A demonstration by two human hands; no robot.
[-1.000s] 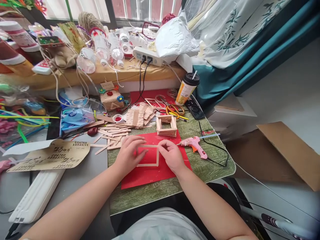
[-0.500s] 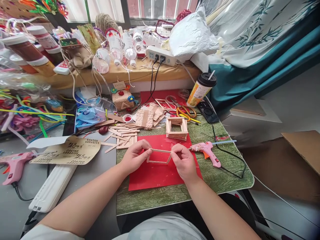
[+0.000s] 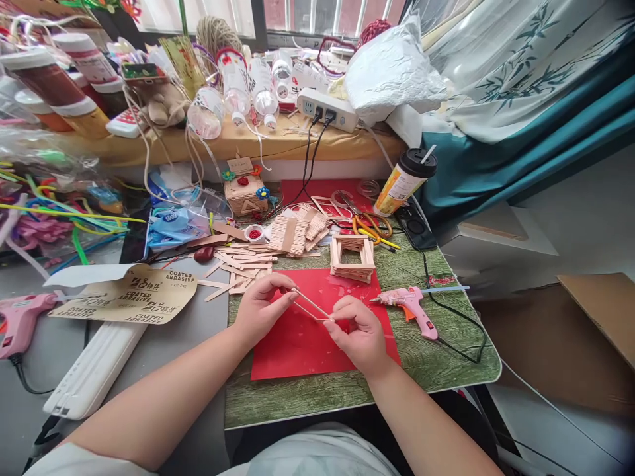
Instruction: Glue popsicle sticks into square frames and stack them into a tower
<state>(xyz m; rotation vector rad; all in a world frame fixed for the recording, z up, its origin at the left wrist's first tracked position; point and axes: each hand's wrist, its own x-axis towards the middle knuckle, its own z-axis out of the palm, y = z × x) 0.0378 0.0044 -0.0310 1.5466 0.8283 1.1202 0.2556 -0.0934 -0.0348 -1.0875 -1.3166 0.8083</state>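
Between my two hands, a small frame of popsicle sticks (image 3: 313, 303) is held tilted above a red sheet of paper (image 3: 297, 360). My left hand (image 3: 265, 307) pinches its far left corner with thumb and finger. At the nearer right corner, my right hand (image 3: 358, 330) is closed on the frame in the same way. Just beyond the paper's far edge stands a stack of square stick frames (image 3: 351, 258). A pink glue gun (image 3: 414, 309) lies to the right of my right hand, its nozzle toward the paper.
Loose popsicle sticks (image 3: 245, 264) are piled at the left, near bundled sticks (image 3: 289, 233). Scissors (image 3: 380, 226) and a drink cup (image 3: 404, 182) stand farther back. On the left are sandpaper (image 3: 149, 301) and another glue gun (image 3: 24, 320). A power strip (image 3: 327, 109) sits on the ledge.
The stick frame has turned in my hands: its right end dropped nearer to me, and it now shows more edge-on. Both hands keep their pinch. The whole view has shifted slightly.
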